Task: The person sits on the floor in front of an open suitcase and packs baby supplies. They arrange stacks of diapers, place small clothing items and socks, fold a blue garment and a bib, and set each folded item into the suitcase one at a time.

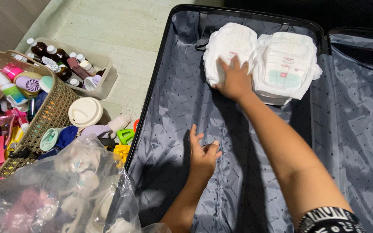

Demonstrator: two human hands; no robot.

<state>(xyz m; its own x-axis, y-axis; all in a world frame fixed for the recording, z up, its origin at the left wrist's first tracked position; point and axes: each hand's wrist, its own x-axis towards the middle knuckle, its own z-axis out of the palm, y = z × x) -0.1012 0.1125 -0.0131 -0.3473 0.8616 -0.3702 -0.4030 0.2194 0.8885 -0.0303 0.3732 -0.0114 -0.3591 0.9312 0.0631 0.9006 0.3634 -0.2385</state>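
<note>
An open suitcase (165,51) with grey lining lies on the floor. Two stacks of white folded diapers sit at its far end, the left stack (229,43) and the right stack (286,64) side by side. My right hand (235,80) lies flat on the near edge of the left stack, fingers spread, gripping nothing. My left hand (203,155) rests open on the grey lining nearer to me, fingers apart and empty.
Left of the suitcase stand a woven basket (52,112) full of tubes and bottles, a clear bin (104,84) of brown bottles, a white lid (85,112), small toys (124,142), and a crumpled clear plastic bag (65,190) in the near left corner.
</note>
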